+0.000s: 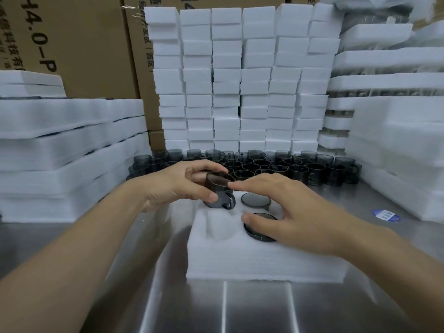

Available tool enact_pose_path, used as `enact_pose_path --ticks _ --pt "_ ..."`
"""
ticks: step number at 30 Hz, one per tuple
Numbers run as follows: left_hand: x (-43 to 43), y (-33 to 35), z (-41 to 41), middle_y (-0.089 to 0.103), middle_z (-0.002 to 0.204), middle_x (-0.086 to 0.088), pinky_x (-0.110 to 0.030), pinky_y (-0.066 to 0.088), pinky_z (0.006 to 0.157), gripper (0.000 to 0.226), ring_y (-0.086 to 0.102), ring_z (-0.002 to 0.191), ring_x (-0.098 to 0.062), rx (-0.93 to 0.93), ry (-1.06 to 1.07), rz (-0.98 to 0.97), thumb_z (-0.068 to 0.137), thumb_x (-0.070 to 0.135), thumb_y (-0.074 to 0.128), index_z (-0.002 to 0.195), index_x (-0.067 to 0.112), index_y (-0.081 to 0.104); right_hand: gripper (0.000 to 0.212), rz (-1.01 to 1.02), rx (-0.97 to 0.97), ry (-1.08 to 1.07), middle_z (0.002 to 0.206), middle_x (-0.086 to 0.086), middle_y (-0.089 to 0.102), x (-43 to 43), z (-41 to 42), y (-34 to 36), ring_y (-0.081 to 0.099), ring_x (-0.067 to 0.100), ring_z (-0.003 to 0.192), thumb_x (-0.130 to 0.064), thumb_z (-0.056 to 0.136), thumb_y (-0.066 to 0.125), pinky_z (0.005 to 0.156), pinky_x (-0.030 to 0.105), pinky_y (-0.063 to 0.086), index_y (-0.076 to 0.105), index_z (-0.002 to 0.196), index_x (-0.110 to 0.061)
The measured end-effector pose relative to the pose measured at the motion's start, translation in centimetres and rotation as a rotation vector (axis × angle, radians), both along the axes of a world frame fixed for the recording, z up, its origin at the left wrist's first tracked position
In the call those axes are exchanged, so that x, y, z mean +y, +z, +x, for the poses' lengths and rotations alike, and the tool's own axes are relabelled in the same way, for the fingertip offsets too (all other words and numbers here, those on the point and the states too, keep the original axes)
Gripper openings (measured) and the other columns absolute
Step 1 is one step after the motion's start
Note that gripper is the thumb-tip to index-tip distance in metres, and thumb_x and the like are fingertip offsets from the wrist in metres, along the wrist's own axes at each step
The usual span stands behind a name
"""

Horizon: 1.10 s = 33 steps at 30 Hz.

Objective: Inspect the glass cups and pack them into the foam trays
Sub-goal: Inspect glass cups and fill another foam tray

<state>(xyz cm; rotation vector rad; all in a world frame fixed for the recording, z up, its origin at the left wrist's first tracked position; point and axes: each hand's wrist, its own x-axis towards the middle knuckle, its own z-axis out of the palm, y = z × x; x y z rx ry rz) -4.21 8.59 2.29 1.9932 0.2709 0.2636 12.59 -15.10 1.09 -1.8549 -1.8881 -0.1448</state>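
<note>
A white foam tray [240, 258] lies on the steel table in front of me. My left hand [177, 186] grips a smoky dark glass cup [218, 192] with a handle, held over the tray's far left pocket. My right hand [295, 212] hovers over the tray's right side, fingers spread, thumb touching the rim of a cup seated in the near right pocket [258, 228]. Another cup sits in the far right pocket [255, 199], only its base showing. The near left pocket [219, 224] holds nothing. Several loose dark cups [276, 165] stand in rows behind the tray.
A wall of stacked white foam blocks [240, 80] rises behind the cups. Foam tray piles stand at left [60, 150] and right [396, 140]. Cardboard boxes [84, 44] fill the back left. A blue and white sticker [386, 215] lies on the steel table [264, 308].
</note>
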Motion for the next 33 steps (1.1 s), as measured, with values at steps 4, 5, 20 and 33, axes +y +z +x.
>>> enact_pose_path --ticks 4,5,20,33 --pt "0.09 0.02 0.06 0.074 0.135 -0.003 -0.034 0.054 0.103 0.064 0.067 0.129 -0.021 0.003 -0.03 -0.033 0.082 0.004 0.086 0.138 0.026 0.066 0.061 0.009 -0.001 -0.006 0.138 -0.036 0.05 -0.08 -0.13 0.0 0.042 -0.009 0.134 -0.064 0.09 0.051 0.115 0.031 0.04 0.052 0.149 -0.051" --pt "0.1 0.04 -0.02 0.075 0.134 -0.003 -0.027 0.055 0.098 0.065 0.068 0.127 -0.019 0.006 -0.038 -0.038 0.082 0.002 0.087 0.139 0.025 0.065 0.06 0.011 0.002 -0.004 0.138 -0.037 0.05 -0.09 -0.18 0.02 0.042 -0.009 0.134 -0.064 0.09 0.051 0.115 0.031 0.039 0.052 0.148 -0.05" --pt "0.24 -0.49 0.1 0.074 0.134 -0.004 -0.025 0.056 0.094 0.065 0.069 0.122 -0.017 -0.029 -0.057 -0.118 0.084 0.004 0.083 0.143 0.019 0.059 0.063 0.019 -0.01 0.013 0.144 -0.035 0.044 -0.06 -0.24 -0.09 0.038 -0.006 0.14 -0.066 0.089 0.05 0.117 0.025 0.035 0.05 0.15 -0.048" --pt "0.28 -0.69 0.09 0.071 0.14 -0.01 -0.042 0.045 0.116 0.063 0.064 0.133 -0.024 0.044 -0.07 -0.076 0.082 0.005 0.084 0.139 0.02 0.064 0.061 -0.029 -0.023 0.012 0.145 -0.04 0.039 -0.07 -0.46 0.03 0.03 -0.015 0.139 -0.073 0.086 0.046 0.109 0.008 0.025 0.06 0.141 -0.052"
